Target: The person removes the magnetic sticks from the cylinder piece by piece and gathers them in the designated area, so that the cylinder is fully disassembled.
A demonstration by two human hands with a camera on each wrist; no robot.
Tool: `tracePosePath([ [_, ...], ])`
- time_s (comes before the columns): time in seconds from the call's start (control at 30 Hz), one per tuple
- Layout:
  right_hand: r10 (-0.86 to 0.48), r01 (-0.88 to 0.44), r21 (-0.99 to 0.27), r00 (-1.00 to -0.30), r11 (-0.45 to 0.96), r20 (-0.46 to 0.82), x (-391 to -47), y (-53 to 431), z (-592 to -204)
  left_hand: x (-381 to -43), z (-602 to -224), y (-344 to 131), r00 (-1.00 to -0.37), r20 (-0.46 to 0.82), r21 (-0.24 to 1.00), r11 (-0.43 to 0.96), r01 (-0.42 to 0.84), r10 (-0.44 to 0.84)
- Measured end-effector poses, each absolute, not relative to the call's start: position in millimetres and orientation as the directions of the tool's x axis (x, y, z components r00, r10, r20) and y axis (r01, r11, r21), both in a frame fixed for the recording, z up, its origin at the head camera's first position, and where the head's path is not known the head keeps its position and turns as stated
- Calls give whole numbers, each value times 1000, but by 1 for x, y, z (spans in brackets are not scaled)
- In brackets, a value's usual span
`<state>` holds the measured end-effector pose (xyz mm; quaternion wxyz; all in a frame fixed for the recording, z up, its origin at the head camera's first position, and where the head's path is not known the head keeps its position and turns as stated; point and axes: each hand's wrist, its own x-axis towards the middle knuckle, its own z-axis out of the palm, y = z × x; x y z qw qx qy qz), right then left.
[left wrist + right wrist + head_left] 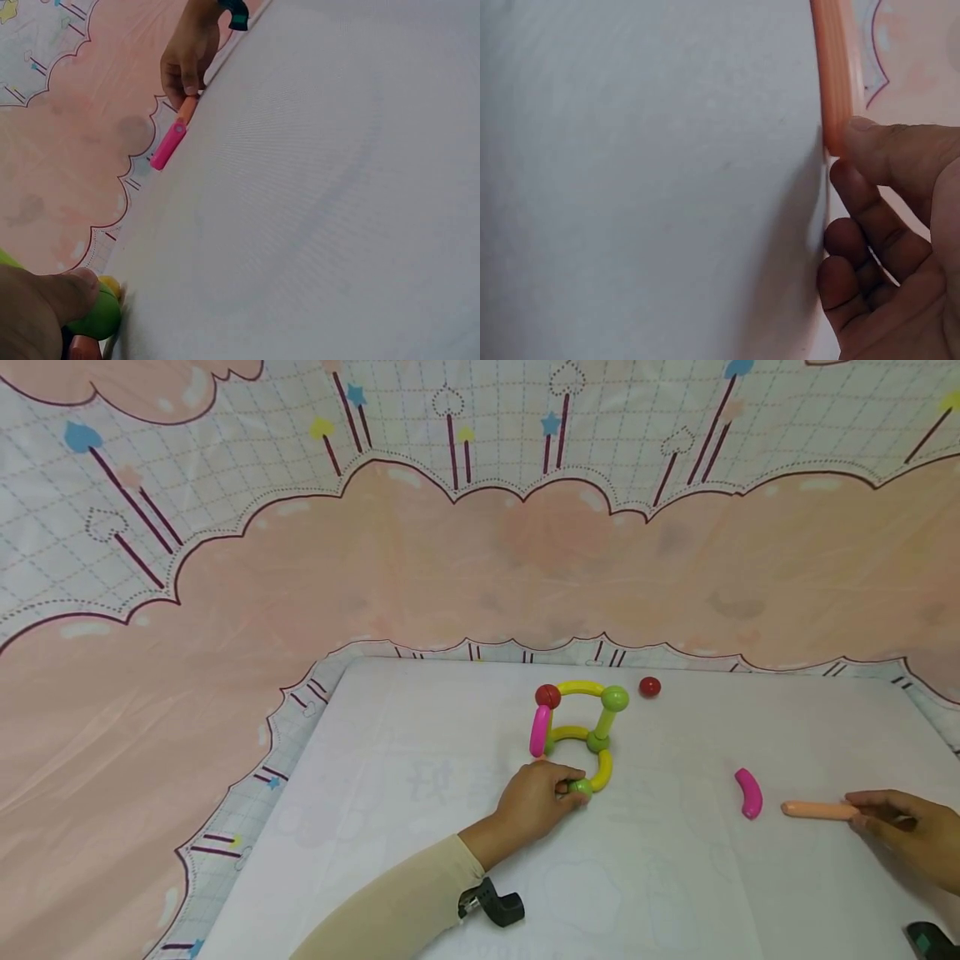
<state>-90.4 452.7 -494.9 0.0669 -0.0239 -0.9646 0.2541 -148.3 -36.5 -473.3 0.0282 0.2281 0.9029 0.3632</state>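
Note:
My left hand (534, 803) pinches a green ball (581, 786) at the near end of a toy frame of balls and sticks. A yellow curved stick (603, 770) runs from that ball to another green ball (597, 742). Farther back, the frame has a red ball (548, 696), a pink stick (539, 731) and a larger green ball (615, 698). Part of the frame is hidden behind the left hand. At the right, my right hand (910, 828) pinches one end of an orange stick (835, 75) between thumb and forefinger, its other fingers loosely bent.
A loose pink curved stick (749, 793) lies just left of the orange stick. Behind it, near the back edge of the white tabletop (420, 710), sits a single red ball (650, 687). A patterned cloth (450, 577) spreads beyond the table.

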Motion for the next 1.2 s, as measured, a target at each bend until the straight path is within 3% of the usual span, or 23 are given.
tracePosePath([
  [0.4,89,58,-461,-995,886,45,-100,405,-455,-150,-470,-40,-864,101,619,649,442,493],
  [0.6,24,-3,-501,-999,866,47,-104,371,-441,-149,-470,-42,-841,115,585,648,488,529],
  [0.97,-96,-138,-555,-990,820,104,-116,317,-442,-138,-465,-62,-739,102,412,648,640,665],
  [1.2,-162,-220,-593,-975,775,151,-121,295,-444,-135,-465,-85,-661,102,391,581,714,744],
])
